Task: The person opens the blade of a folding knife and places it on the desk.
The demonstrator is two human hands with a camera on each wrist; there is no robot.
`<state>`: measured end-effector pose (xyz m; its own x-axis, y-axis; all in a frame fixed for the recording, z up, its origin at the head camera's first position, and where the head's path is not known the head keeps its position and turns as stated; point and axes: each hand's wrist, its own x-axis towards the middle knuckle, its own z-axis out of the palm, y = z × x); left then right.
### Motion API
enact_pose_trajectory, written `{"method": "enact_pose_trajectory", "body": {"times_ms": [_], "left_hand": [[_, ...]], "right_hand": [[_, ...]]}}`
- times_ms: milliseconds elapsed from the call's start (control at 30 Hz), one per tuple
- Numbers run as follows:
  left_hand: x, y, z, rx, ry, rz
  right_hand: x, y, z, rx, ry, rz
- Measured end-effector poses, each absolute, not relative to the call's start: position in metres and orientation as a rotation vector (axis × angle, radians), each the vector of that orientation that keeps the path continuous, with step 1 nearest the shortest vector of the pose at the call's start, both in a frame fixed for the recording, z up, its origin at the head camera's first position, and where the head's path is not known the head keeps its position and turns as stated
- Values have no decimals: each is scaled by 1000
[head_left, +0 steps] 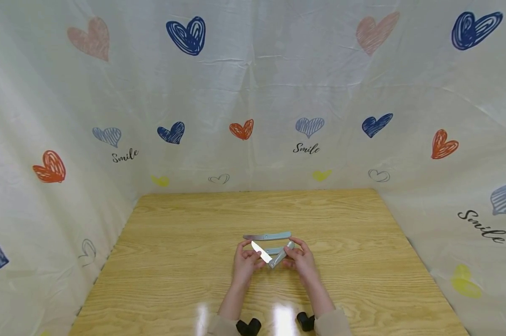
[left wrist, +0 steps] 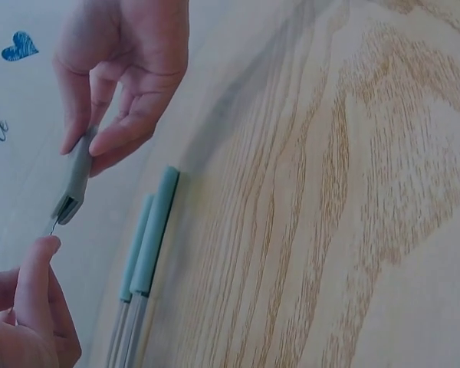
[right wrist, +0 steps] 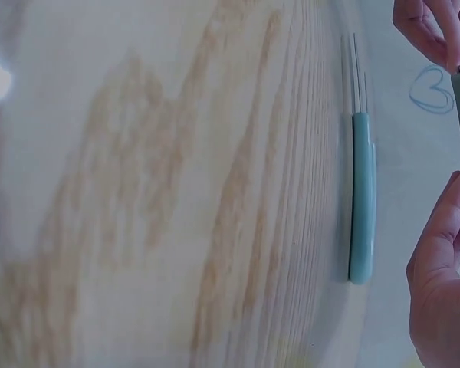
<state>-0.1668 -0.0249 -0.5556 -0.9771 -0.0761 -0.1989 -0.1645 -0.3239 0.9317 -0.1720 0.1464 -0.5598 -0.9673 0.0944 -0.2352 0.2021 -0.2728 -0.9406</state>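
A folding knife with a pale grey-green handle (head_left: 283, 255) and a shiny blade (head_left: 261, 252) is held above the table, unfolded partway into a V with its pivot lowest. My left hand (head_left: 244, 262) pinches the blade between thumb and fingers. Thumb and fingers of my right hand (head_left: 301, 259) grip the handle, which also shows in the left wrist view. Behind the held knife lies a light-blue-handled knife (head_left: 277, 236), extended straight. A second blue-handled knife (head_left: 272, 251) lies nearer, partly hidden by the held one; both appear side by side in the left wrist view.
The wooden table (head_left: 173, 242) reaches back to a pale curtain (head_left: 253, 93) printed with hearts and "Smile", which also hangs along both sides. Black devices (head_left: 249, 326) sit at the wrists, by the beige sleeves (head_left: 333, 323).
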Motion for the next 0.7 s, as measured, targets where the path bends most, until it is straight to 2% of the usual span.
{"method": "enact_pose_trajectory", "body": {"times_ms": [700], "left_hand": [[-160,-8,-561,-526,1604,2847]], "right_hand": [[-163,139,-557,442,1781,-2638]]}}
